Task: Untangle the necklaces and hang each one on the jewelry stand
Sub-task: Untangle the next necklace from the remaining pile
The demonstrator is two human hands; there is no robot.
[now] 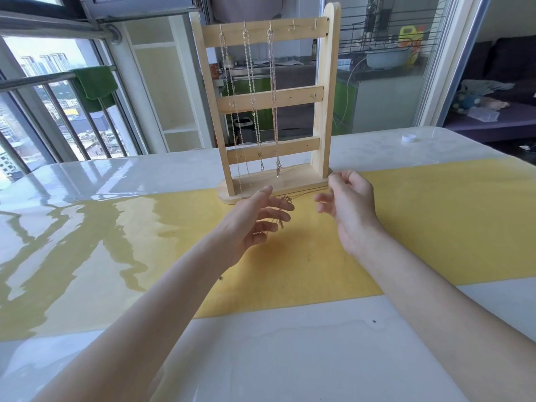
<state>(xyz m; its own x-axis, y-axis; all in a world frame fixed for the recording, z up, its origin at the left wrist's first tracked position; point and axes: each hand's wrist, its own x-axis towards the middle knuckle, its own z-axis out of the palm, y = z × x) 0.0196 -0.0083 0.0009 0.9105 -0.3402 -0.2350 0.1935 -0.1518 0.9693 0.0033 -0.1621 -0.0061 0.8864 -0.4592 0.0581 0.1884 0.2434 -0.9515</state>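
A wooden jewelry stand [268, 100] stands on the table behind my hands. Three chain necklaces [253, 105] hang from its top-bar hooks, on the left three hooks. A thin gold necklace [301, 195] stretches between my hands just in front of the stand's base. My right hand [346, 201] pinches one end of it between thumb and forefinger, raised near the stand's right foot. My left hand [258, 219] is palm-up with fingers spread, and the tangled part of the chain drapes over its fingers.
The table carries a yellow runner [420, 221] under a glossy clear cover. A small white cap [408, 138] lies at the far right of the table. Two hooks [304, 26] on the stand's top bar hold nothing. A window railing is at the left.
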